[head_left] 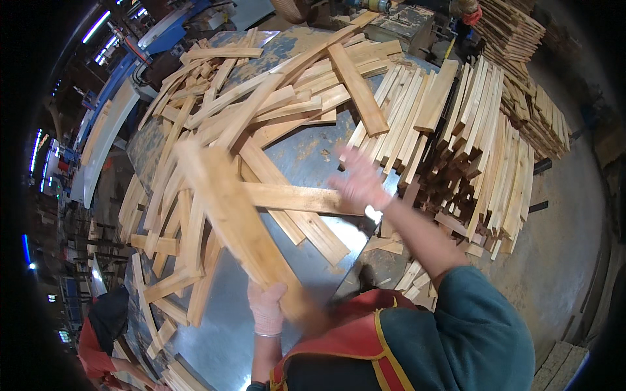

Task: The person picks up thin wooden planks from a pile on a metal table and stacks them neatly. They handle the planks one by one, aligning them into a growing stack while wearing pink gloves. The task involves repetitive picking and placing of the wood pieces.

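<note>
Near the table's front edge, my left hand point(266, 306) is closed around the lower part of a wooden board point(244, 225). The board slants up and away to the left, its ends smeared by motion. To the right, my right hand point(362, 179) has its fingers spread and holds nothing. It is over the right end of another plank point(300, 197) lying across the metal table point(225, 345); whether it touches that plank I cannot tell. Under this plank a grooved board point(323, 238) points toward me.
Loose boards point(261, 107) lie jumbled over the table's far and left parts. Neatly stacked boards point(482, 137) stand at the right, with more stacks point(505, 39) behind. Machinery point(401, 26) stands beyond the table. Another person in red point(94, 352) is at the lower left.
</note>
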A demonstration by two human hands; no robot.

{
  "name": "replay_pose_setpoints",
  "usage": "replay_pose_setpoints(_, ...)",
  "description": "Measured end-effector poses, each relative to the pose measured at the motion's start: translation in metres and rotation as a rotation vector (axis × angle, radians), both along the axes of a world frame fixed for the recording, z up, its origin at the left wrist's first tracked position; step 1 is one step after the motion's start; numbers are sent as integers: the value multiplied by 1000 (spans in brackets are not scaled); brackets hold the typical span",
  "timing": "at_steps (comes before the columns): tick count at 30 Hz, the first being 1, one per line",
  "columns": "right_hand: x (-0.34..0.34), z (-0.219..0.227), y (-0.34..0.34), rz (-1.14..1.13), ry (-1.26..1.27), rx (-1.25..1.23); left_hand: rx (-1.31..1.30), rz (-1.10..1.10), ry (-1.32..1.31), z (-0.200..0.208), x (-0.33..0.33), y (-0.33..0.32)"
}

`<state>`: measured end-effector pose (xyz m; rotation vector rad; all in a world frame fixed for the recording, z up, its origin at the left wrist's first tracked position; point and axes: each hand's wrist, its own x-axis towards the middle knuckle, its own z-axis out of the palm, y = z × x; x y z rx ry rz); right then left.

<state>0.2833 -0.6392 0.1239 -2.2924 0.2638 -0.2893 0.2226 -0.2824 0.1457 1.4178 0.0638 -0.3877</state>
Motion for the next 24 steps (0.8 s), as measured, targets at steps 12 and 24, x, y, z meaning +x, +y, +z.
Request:
replay_pose_setpoints(12,81,-78,-267,-540,-92,156,1036,-824,-437,-2,197,-97)
replay_pose_setpoints(24,25,58,-239,-483,-35,617,825,-917,-727,-82,294,-398)
